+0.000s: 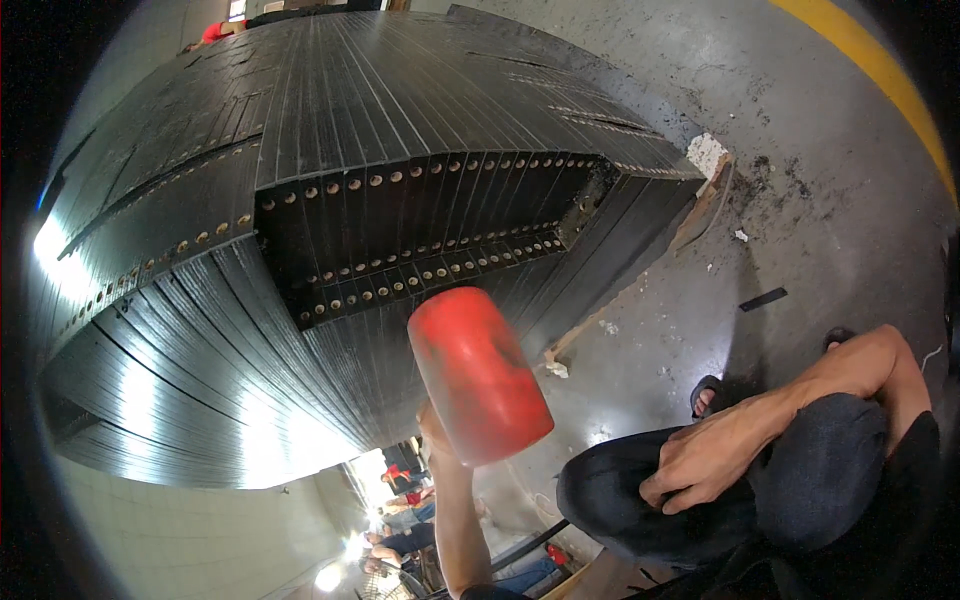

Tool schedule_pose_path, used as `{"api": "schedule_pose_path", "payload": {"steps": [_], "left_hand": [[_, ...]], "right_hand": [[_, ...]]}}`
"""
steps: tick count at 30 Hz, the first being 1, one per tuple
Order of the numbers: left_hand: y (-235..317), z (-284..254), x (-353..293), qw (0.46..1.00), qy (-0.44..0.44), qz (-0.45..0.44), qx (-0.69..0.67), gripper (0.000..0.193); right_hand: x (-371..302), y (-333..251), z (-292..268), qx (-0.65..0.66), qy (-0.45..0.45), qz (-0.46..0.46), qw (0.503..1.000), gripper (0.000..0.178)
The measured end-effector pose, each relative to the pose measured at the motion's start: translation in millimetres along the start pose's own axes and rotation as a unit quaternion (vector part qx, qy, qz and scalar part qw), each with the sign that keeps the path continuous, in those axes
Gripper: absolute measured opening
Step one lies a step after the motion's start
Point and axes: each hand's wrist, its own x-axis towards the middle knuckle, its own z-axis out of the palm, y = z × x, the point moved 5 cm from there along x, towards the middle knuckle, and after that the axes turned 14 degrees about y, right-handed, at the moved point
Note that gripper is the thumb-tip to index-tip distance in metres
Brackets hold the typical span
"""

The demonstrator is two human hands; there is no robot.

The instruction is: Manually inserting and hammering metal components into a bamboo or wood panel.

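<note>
My left hand (433, 432) is closed behind a red mallet (482, 375) with a thick, cylindrical head smudged dark. That head hides most of the fingers and the handle. It appears just below the lower edge of a rectangular opening (420, 215) in a large black structure (390, 110) built of narrow plates side by side; whether they touch cannot be told. Rows of round, brass-coloured holes line the opening. My right hand (700, 468) rests over my bent, dark-trousered leg (610, 495), fingers loosely bent and slightly apart, holding nothing that shows.
Grey floor (850, 230) with dark debris lies to the right, crossed by a yellow line (880, 60). A black strip (763, 299) lies there. A pale block (706, 152) sits by the structure's right corner. Other people (405, 540) are at the bottom, beyond my left arm.
</note>
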Motion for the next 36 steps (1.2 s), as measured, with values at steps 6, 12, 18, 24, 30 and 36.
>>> {"api": "schedule_pose_path", "payload": {"steps": [6,12,18,24,30,36], "left_hand": [[52,20,-19,0.979,0.167,0.093,0.069,0.039],[52,53,-61,0.949,0.291,0.089,0.082,0.04],[78,67,-29,0.969,0.245,-0.014,0.003,0.026],[83,82,-37,0.955,0.286,-0.04,-0.073,0.031],[83,92,-45,0.946,0.284,-0.095,-0.126,0.031],[85,86,-45,0.942,0.311,-0.058,-0.108,0.029]], "right_hand": [[-4,2,9,0.02,0.013,0.008,1.0,0.027],[-18,17,-30,0.034,0.302,0.09,0.948,0.026],[-66,42,-71,0.105,0.544,0.065,0.83,0.059],[-41,26,-81,-0.209,0.51,0.04,0.833,0.087],[-25,69,-64,0.155,0.509,0.084,0.842,0.097],[-23,80,-63,0.275,0.502,0.094,0.815,0.095]]}}
